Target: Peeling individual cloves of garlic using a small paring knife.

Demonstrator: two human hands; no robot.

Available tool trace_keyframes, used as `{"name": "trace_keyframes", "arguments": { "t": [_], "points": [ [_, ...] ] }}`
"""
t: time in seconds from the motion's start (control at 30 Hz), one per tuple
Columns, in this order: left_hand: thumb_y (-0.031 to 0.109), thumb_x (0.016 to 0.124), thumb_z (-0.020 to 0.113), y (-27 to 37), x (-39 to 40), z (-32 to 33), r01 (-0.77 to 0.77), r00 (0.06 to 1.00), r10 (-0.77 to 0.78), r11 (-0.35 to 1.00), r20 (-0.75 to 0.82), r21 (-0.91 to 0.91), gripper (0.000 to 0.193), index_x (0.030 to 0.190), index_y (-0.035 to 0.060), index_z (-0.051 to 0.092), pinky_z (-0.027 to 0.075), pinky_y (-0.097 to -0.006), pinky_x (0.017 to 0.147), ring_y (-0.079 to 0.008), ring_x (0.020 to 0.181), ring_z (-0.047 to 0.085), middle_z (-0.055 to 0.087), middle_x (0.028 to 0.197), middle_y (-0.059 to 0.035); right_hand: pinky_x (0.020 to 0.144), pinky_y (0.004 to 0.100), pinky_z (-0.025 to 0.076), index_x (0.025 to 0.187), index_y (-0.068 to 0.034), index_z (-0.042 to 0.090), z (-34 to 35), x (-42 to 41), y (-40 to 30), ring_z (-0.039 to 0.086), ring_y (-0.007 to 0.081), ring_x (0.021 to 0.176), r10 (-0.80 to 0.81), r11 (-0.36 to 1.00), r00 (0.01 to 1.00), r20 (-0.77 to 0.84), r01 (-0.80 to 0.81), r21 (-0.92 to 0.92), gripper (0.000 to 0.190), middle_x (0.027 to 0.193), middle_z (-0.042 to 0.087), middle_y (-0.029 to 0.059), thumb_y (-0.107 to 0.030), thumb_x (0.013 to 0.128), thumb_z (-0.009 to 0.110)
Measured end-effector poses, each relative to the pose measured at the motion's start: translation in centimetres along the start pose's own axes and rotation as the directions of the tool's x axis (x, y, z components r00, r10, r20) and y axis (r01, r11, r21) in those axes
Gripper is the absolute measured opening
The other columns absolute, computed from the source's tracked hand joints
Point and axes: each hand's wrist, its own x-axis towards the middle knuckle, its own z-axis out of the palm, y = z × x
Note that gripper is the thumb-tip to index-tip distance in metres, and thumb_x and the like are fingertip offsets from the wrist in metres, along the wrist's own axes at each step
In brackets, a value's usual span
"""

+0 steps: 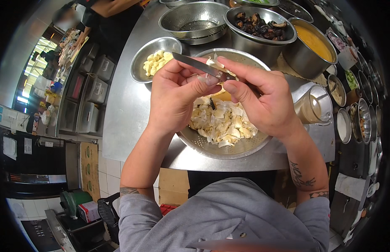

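Observation:
A small knife [199, 66] points up-left, its blade lying across my left fingers and its handle end hidden in my right hand [264, 94]. My left hand [179, 91] meets the right above a perforated steel colander [204, 148]; its thumb presses by the blade at a bit of garlic, mostly covered by fingers. Papery garlic skin [215, 64] stands up beside my right index finger. Garlic skins and some unpeeled-looking cloves [223, 121] fill much of the colander, below the hands. Peeled cloves [157, 62] lie in a steel bowl [135, 64] at the upper left.
Behind the colander stand an empty steel strainer [169, 19], a bowl of dark mushroom-like pieces [261, 26] and a pot of orange liquid [314, 41]. A clear container of brownish liquid [308, 110] is at right. Another person [103, 8] works at the upper left.

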Motion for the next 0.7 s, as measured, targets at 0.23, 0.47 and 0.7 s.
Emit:
{"name": "trace_keyframes", "arguments": {
  "t": [0.23,0.47,0.7],
  "points": [
    [-0.004,0.086,0.065,-0.24,-0.20,-0.25,-0.116,0.993,0.114,0.988,0.027,0.104,0.017,0.102,0.0004,0.060,0.063,-0.0356,0.073,-0.0239,0.088,0.070,0.067,0.100,-0.0160,0.063,0.0251,0.051,0.109,0.002,0.068,-0.07,0.16,-0.12,0.067,0.0134,0.071,-0.006,1.000,1.000,-0.030,0.006,0.013,0.024,0.087,0.071,0.0149,-0.008,0.088,0.068],
    [-0.003,0.089,0.062,0.32,-0.19,0.31,-0.088,0.995,0.083,0.994,0.061,0.069,0.018,0.106,-0.0008,0.059,0.062,-0.0346,0.074,-0.0260,0.091,0.069,0.067,0.102,-0.0173,0.061,0.0213,0.048,0.110,0.001,0.069,0.16,-0.02,-0.33,0.060,0.0081,0.069,0.130,0.967,0.990,-0.061,-0.113,0.227,0.021,0.085,0.070,0.0079,-0.008,0.091,0.065],
    [-0.002,0.091,0.058,0.37,0.04,-0.08,-0.003,0.988,0.005,1.000,0.157,-0.018,0.023,0.114,-0.0013,0.056,0.062,-0.0316,0.075,-0.0262,0.096,0.068,0.065,0.109,-0.0150,0.056,0.0183,0.044,0.114,0.002,0.066,-0.24,0.15,-0.86,0.052,0.0033,0.064,0.282,0.857,0.958,0.055,-0.277,0.434,0.024,0.081,0.066,0.0028,-0.010,0.094,0.062]
  ]
}}
